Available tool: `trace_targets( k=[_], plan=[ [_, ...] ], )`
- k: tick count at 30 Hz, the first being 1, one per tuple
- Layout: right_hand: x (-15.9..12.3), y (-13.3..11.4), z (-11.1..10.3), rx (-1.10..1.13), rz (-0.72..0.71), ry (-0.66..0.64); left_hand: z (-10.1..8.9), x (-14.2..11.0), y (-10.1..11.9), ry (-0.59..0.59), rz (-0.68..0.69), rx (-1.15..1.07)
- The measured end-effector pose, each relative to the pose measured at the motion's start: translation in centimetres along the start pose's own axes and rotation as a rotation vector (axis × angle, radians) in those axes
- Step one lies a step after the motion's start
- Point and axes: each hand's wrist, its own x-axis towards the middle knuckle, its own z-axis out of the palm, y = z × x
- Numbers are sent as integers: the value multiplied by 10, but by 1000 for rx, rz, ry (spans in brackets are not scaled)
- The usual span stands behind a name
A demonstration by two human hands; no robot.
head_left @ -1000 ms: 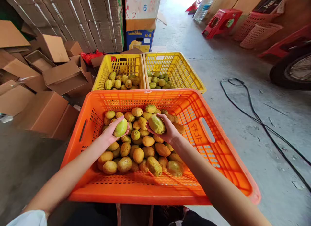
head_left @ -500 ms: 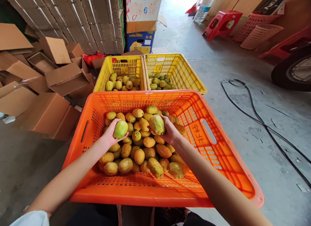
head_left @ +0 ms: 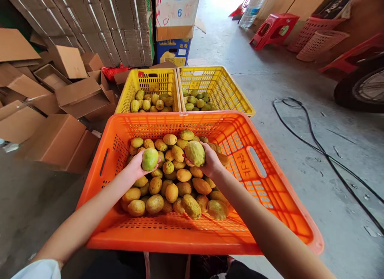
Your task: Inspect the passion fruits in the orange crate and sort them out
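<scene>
My left hand [head_left: 138, 167] is closed around a smooth green oval fruit [head_left: 150, 159] that looks like a passion fruit. In my right hand [head_left: 211, 161] is a larger, dimpled yellow-green fruit [head_left: 195, 153] of the same sort. Both are held above a heap of yellow and orange fruits [head_left: 184, 175], some with wrinkled or spotted skin. The heap lies in an orange plastic crate [head_left: 180, 246] with slotted walls. Part of the heap is hidden behind my hands and right forearm.
Behind the orange crate stand a left yellow crate [head_left: 124, 93] and a right yellow crate [head_left: 237, 95], each holding greenish fruits. Cardboard boxes [head_left: 54, 141] lie piled at left. A black cable [head_left: 312, 131] runs over the floor at right, near a wheel [head_left: 364, 87] and a red stool [head_left: 273, 31].
My left hand has turned slightly and moved a little to the right with the green fruit. The right hand has barely shifted. Both fruits are still held.
</scene>
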Motion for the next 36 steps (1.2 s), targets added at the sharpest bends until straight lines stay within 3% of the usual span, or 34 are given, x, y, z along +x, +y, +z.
trace_targets(
  k=[3, 11, 17, 26, 36],
  plan=[
    [1, 0, -1, 33, 3, -10, 2, -4, 1, -13, -6, 24],
    [2, 3, -9, -74, -128, -105, -2, -4, -5, -115, 159, 152],
    [-5, 10, -2, -138, -154, -152, 3, -5, -2, 15, 169, 142],
    [-12, 4, 7, -30, -24, -99, 7, -14, 1, -155, 21, 24],
    [-27, 0, 18, -22, -35, -99, 7, -13, 3, -78, -9, 159]
  ],
)
